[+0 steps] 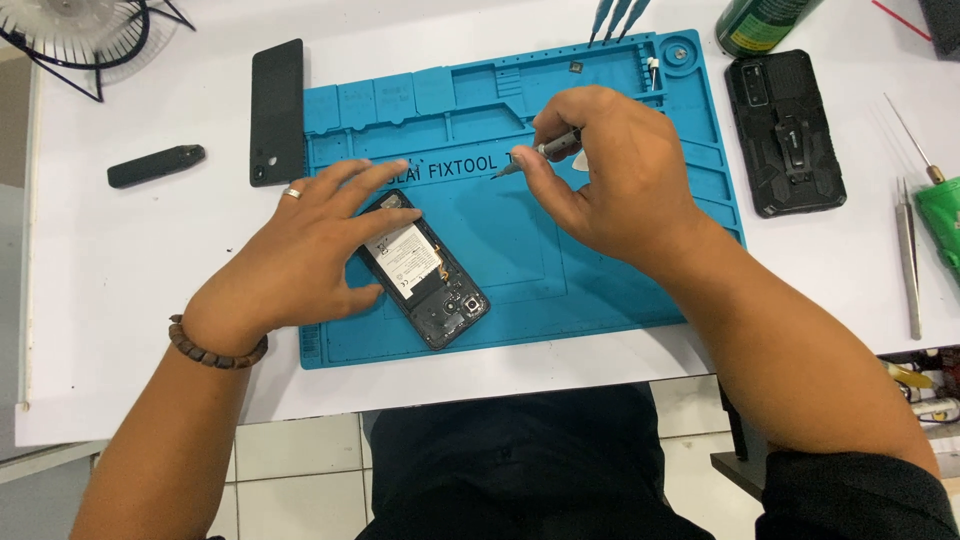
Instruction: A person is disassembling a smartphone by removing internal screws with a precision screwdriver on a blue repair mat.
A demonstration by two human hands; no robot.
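White surface (130, 270) seen from above, carrying a blue silicone repair mat (610, 270) with moulded trays along its far edge. On the mat's near left part lies an opened smartphone (425, 270), back cover off, its flat battery and camera module exposed, lying diagonally. The left hand (300, 250), wearing a ring and a beaded bracelet, rests flat and spread over the phone's left edge, fingers touching its top corner, not gripping. The right hand (600, 170) hovers above the mat's middle, apart from the phone, thumb and fingers pinched on a slim precision screwdriver (540, 152) whose tip points left. Off the mat lie a black back cover (276, 112), a small black bar-shaped device (156, 165), a rugged black phone case (786, 132), tweezers (908, 262) and a green can (762, 22). The phone looks light, rigid and thin; with its insides bare it seems fragile, best held by the frame edges, away from the battery and flex cables.
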